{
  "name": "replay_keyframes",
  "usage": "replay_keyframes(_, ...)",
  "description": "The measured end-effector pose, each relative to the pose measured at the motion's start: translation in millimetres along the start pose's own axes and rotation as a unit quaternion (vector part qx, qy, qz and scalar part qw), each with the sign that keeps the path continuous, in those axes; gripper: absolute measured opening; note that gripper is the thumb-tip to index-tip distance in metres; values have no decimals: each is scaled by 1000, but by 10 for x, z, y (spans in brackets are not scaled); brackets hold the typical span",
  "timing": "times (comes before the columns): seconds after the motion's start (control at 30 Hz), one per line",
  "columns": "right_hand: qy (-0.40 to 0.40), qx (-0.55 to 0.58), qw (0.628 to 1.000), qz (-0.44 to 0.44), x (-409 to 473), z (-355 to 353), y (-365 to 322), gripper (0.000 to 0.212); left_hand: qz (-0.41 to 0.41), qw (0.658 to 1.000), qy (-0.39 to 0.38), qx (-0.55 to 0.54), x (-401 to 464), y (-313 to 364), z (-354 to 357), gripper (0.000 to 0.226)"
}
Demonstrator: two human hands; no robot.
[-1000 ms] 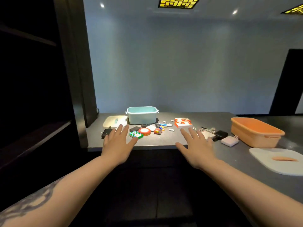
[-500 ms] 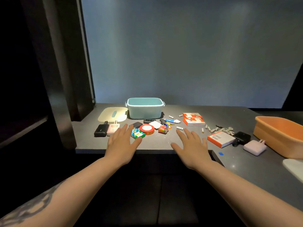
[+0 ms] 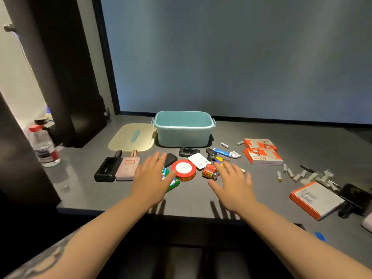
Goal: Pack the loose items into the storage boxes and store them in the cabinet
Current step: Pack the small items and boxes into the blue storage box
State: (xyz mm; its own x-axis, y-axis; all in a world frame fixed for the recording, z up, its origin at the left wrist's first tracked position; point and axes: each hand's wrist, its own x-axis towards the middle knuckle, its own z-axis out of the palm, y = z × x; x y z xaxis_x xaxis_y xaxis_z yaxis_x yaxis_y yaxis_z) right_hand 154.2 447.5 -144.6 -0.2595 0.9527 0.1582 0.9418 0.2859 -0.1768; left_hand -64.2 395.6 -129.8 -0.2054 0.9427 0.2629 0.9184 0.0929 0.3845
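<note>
While both hands hover flat, teal storage box (image 3: 183,128) open, lid (image 3: 131,137) beside

— What do we record on the worktop (image 3: 281,129)?

— We note a teal box (image 3: 184,128) at the rear with its lid (image 3: 131,137) flat beside it. Forward of these lie a black case (image 3: 107,169), a pink bottle (image 3: 127,167), a red tape roll (image 3: 183,170), loose batteries (image 3: 289,173) and orange packets (image 3: 261,154). A water bottle (image 3: 43,146) stands far left.
</note>
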Motion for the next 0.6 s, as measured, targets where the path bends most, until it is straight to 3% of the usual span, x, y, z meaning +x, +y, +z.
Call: replay_keyframes(0.6, 0, 20, 998, 51, 2573, 516, -357, 60, 86, 995, -32, -30, 2677, -795, 633, 63)
